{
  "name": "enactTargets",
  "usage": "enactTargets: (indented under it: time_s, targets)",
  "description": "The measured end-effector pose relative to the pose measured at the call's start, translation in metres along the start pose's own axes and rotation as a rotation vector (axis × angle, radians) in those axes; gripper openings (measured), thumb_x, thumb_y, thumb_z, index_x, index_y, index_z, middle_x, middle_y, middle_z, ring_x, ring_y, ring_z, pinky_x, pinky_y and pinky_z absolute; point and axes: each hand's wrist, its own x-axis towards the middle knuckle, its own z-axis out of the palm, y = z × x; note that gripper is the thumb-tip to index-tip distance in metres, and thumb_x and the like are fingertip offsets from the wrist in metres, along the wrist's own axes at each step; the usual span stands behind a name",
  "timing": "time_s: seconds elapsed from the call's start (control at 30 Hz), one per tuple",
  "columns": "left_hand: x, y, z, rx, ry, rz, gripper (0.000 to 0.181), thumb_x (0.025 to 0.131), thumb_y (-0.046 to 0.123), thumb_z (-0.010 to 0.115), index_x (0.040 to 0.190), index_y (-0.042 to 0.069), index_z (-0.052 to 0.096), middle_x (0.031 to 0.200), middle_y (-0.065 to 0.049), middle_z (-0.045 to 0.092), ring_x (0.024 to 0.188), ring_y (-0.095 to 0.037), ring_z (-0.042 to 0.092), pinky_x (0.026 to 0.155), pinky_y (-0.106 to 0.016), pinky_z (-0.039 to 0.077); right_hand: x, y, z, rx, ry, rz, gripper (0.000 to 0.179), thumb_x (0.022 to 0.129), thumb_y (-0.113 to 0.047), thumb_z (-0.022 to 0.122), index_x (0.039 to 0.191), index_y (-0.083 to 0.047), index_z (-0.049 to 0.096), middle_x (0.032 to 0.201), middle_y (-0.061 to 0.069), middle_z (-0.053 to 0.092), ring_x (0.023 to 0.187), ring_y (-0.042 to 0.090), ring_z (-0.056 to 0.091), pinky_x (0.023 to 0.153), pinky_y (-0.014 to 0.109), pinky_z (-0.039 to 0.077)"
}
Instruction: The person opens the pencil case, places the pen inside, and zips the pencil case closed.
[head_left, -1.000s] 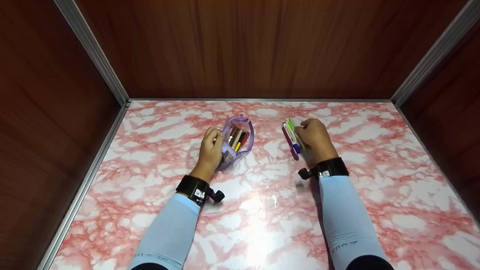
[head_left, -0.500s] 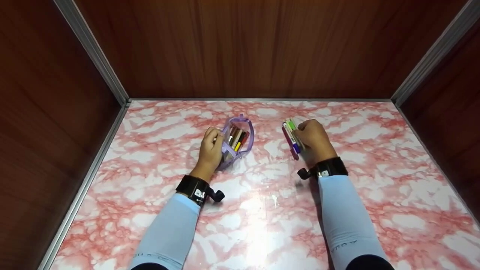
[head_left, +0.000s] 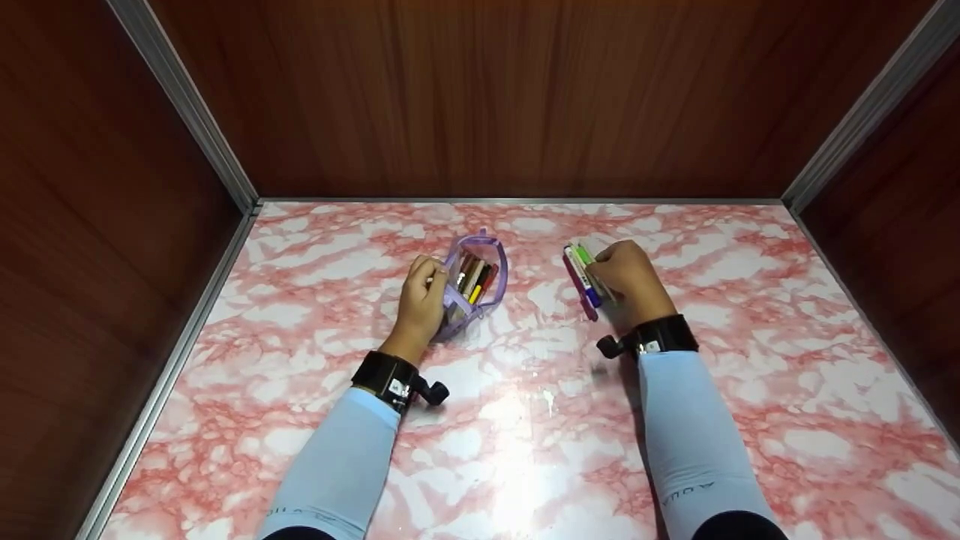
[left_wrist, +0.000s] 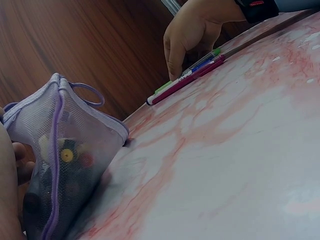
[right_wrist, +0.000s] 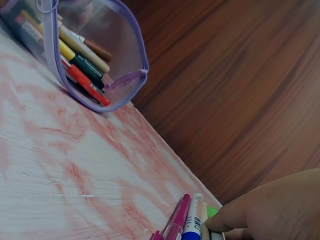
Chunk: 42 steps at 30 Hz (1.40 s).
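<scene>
My left hand (head_left: 422, 296) grips the near-left edge of a purple-trimmed mesh pencil pouch (head_left: 504, 277). The pouch gapes toward the right, and several pens and markers lie inside, among them a red pen (right_wrist: 85, 82) and one with a yellow part (right_wrist: 66, 51). To the right, my right hand (head_left: 632, 277) pinches a slim pale pen at the right side of a small row. Its fingertips hide part of that pen. Beside it lie a green pen (head_left: 584, 253), a white marker with a blue cap (right_wrist: 194, 217) and a magenta pen (right_wrist: 177, 217).
The red-and-white marbled table (head_left: 525, 420) ends at a dark wood panel (head_left: 517, 97) behind. Wood side walls (head_left: 97, 225) with metal edging stand left and right. A strip of tabletop separates the pouch from the pen row.
The left hand and pouch stay put. My right hand has shifted very slightly at the pen row, and the pale pen under its fingers has turned a little away from the marker.
</scene>
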Motion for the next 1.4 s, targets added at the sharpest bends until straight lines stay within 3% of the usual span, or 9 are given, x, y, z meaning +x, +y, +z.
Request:
enactTargets:
  time_s: [0.13,0.33,0.5,0.67,0.77,0.9,1.0,1.13,1.4]
  targets:
    - [0.0,0.0,0.0,-0.001,0.004,0.005,0.02,0.111,0.004,0.056,0.099,-0.005,0.068,0.106,-0.008,0.06,0.107,-0.02,0.059,0.096,-0.028,0.055,0.0,0.0,0.001,0.006,0.019,0.008,0.04,0.098,-0.014,0.067,0.13,0.008,0.074,0.124,0.023,0.073,0.088,0.022,0.071,0.064,0.028,0.059]
    - [0.001,0.0,0.0,0.002,0.002,0.0,0.018,0.11,0.002,0.056,0.098,-0.005,0.067,0.107,-0.009,0.06,0.108,-0.019,0.058,0.096,-0.028,0.056,-0.002,0.0,0.001,0.03,0.014,0.021,0.052,0.099,-0.015,0.066,0.146,0.009,0.065,0.135,0.025,0.07,0.094,0.024,0.072,0.065,0.027,0.06]
    - [0.001,0.001,0.0,0.012,-0.006,-0.008,0.017,0.11,0.002,0.055,0.099,-0.006,0.066,0.109,-0.013,0.061,0.11,-0.02,0.058,0.096,-0.028,0.056,-0.003,-0.001,0.001,0.041,0.019,0.023,0.044,0.097,-0.012,0.066,0.136,0.008,0.071,0.128,0.024,0.072,0.092,0.026,0.075,0.069,0.03,0.064]
    - [0.001,0.002,0.001,0.013,-0.003,-0.001,0.017,0.109,0.003,0.055,0.097,-0.005,0.064,0.107,-0.014,0.061,0.109,-0.023,0.06,0.096,-0.029,0.056,-0.004,0.0,0.0,0.071,0.044,0.023,0.042,0.093,-0.007,0.065,0.134,0.005,0.07,0.129,0.022,0.07,0.103,0.029,0.07,0.07,0.03,0.061]
    - [0.001,0.002,0.001,0.007,0.003,0.003,0.017,0.108,0.002,0.056,0.096,-0.005,0.065,0.106,-0.013,0.06,0.108,-0.022,0.06,0.096,-0.029,0.056,-0.001,0.002,-0.001,0.088,0.065,0.018,0.043,0.094,-0.007,0.065,0.136,0.003,0.068,0.127,0.021,0.07,0.085,0.021,0.066,0.059,0.027,0.053]
    - [0.001,0.0,0.001,-0.001,0.011,0.004,0.017,0.108,0.002,0.057,0.095,-0.004,0.066,0.106,-0.012,0.061,0.108,-0.02,0.06,0.096,-0.029,0.055,0.003,0.001,-0.002,0.092,0.131,-0.019,0.048,0.099,-0.013,0.071,0.145,0.001,0.066,0.124,0.019,0.068,0.074,0.011,0.057,0.057,0.022,0.049]
    - [0.001,-0.001,0.002,-0.003,0.014,0.01,0.017,0.107,0.002,0.057,0.093,-0.004,0.064,0.106,-0.012,0.061,0.107,-0.022,0.06,0.096,-0.029,0.055,0.001,-0.003,-0.003,0.172,0.151,-0.038,0.058,0.102,-0.013,0.071,0.159,-0.005,0.061,0.126,0.018,0.064,0.083,0.014,0.062,0.063,0.023,0.055]
    - [0.001,-0.001,0.002,-0.007,0.012,0.011,0.017,0.107,0.001,0.057,0.093,-0.004,0.063,0.106,-0.011,0.06,0.108,-0.024,0.06,0.096,-0.03,0.056,-0.002,-0.009,-0.004,0.32,0.131,-0.097,0.068,0.106,-0.01,0.067,0.172,-0.013,0.049,0.122,0.016,0.065,0.071,0.014,0.066,0.056,0.028,0.058]
    - [0.0,0.002,0.0,-0.001,-0.01,-0.007,0.017,0.109,0.003,0.057,0.096,-0.004,0.064,0.108,-0.012,0.06,0.109,-0.02,0.059,0.097,-0.03,0.057,0.0,-0.019,-0.002,0.348,0.15,-0.235,0.075,0.104,-0.011,0.073,0.173,-0.018,0.048,0.102,0.003,0.077,0.075,0.012,0.069,0.068,0.023,0.059]
